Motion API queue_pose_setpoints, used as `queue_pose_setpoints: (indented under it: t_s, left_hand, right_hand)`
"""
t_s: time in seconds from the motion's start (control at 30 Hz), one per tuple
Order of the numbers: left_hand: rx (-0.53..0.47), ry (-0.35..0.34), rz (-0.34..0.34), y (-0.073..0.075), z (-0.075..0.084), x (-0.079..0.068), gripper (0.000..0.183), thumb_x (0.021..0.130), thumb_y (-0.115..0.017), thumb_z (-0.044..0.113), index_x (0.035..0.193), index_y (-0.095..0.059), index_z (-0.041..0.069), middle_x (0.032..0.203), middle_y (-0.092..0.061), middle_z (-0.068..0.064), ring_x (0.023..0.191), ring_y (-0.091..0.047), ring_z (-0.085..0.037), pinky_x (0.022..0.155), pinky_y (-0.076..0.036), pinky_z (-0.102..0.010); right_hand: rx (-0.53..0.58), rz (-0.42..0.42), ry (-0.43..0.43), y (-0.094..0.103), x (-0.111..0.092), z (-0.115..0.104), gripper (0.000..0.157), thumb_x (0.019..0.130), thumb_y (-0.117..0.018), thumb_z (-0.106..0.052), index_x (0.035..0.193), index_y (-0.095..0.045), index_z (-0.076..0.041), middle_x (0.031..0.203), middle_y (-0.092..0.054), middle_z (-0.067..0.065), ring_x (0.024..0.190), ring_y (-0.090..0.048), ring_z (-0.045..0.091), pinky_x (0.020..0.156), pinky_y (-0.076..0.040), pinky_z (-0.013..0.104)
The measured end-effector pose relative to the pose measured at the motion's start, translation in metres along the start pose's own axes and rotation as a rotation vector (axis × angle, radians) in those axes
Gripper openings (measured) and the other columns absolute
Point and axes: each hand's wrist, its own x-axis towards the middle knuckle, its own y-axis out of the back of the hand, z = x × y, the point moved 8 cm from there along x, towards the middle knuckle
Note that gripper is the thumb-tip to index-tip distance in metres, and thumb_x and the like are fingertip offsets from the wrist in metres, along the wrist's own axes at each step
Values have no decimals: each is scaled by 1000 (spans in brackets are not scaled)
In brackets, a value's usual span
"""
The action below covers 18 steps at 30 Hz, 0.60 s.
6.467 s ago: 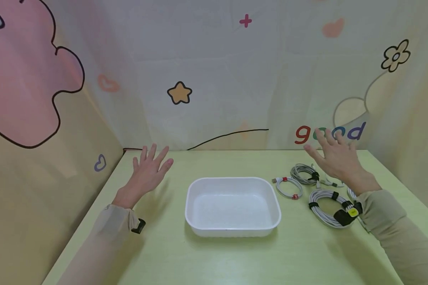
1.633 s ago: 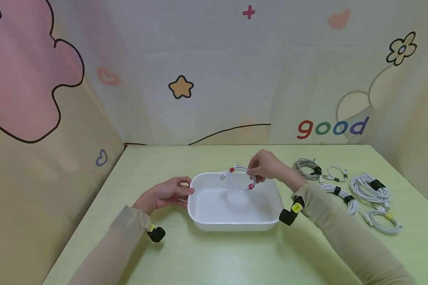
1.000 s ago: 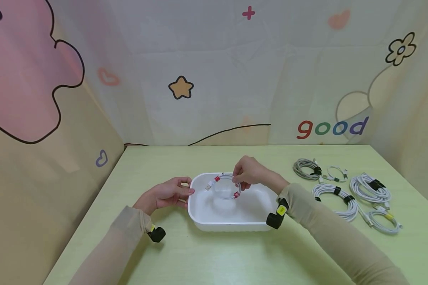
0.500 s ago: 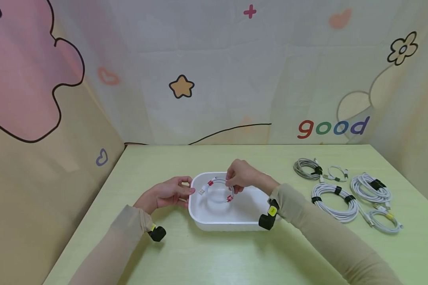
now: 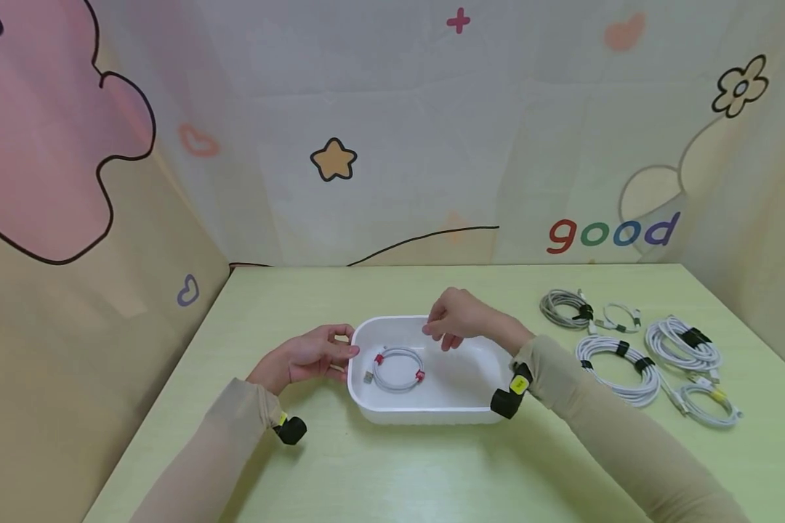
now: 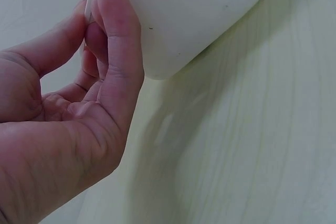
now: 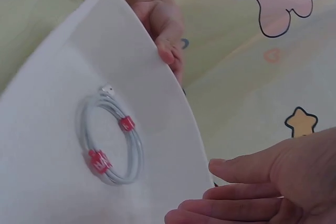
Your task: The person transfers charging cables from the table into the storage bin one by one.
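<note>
A white plastic tub (image 5: 432,416) stands on the table in the middle of the head view. My left hand (image 5: 317,354) pinches its left rim between thumb and fingers, as the left wrist view also shows. On the tub floor, towards the left, lies a coiled white USB cable (image 7: 137,150) bound with two red ties. Over the tub's far right part hovers my right hand (image 5: 461,318), apart from the cable and holding nothing. Its fingers (image 7: 236,209) look relaxed and nearly straight in the right wrist view.
Several coiled cables lie on the table (image 5: 353,472) right of the tub: a grey coil (image 5: 548,309), a small green-tied cable (image 5: 621,328), two larger white coils with black ties, and a yellow-tied cable (image 5: 713,423). A printed curtain (image 5: 405,167) hangs behind.
The right hand carried the red-tied cable leftwards into the tub, let it go, and has since risen slightly to the right. The left hand has kept its hold on the rim.
</note>
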Motion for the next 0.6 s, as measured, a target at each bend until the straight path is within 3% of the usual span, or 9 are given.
queue_pose_setpoints:
  t_s: [0.27,0.43,0.6]
  left_hand:
    - [-1,-10,0,1,3,1,13,96,-55,4,104,-45,9,86,-66,-3,68,-64,-14,65,-59,-31]
    - [22,-21,4,-1,4,1,13,96,-54,4,104,-45,8,85,-67,-2,68,-64,-14,66,-58,-31]
    - [21,-20,10,-2,2,-1,11,96,-53,3,101,-46,10,84,-67,-1,68,-63,-13,66,-59,-31]
  right_hand:
    - [-17,283,81,62,-25,29,22,91,-65,-19,98,-71,1,86,-72,18,65,-68,20,61,-57,28]
    - [-60,485,90,94,-43,64,21,92,-64,-20,97,-71,-1,82,-72,12,67,-68,19,61,-54,26]
    - [-120,716,73,119,-66,104,27,93,-62,-24,99,-71,1,86,-72,17,73,-67,26,64,-51,27]
